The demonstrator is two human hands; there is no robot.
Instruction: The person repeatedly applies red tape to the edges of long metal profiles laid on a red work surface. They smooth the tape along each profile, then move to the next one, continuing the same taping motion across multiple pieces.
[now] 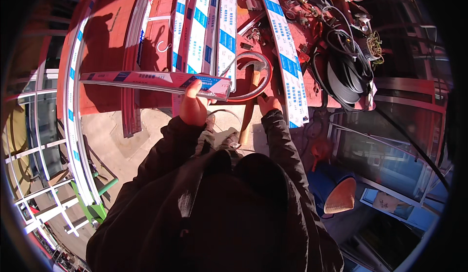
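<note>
My left hand is closed around the right end of a long window-frame profile in red, blue and white film. The thumb lies on top, and the profile lies crosswise over other lengths. My right hand has its fingers closed at the table's near edge, with a small dark bit at the fingertips; what it holds is hidden. Just left of that hand, a hammer with a wooden handle juts over the edge. A dark coiled strip loops round the hammer's upper part, close to the profile's end.
More film-wrapped profiles lie lengthwise on the red table. At the right are a thick black strip coil, cables and scattered tools. A long profile leans at the left on a green stand. A blue container stands lower right.
</note>
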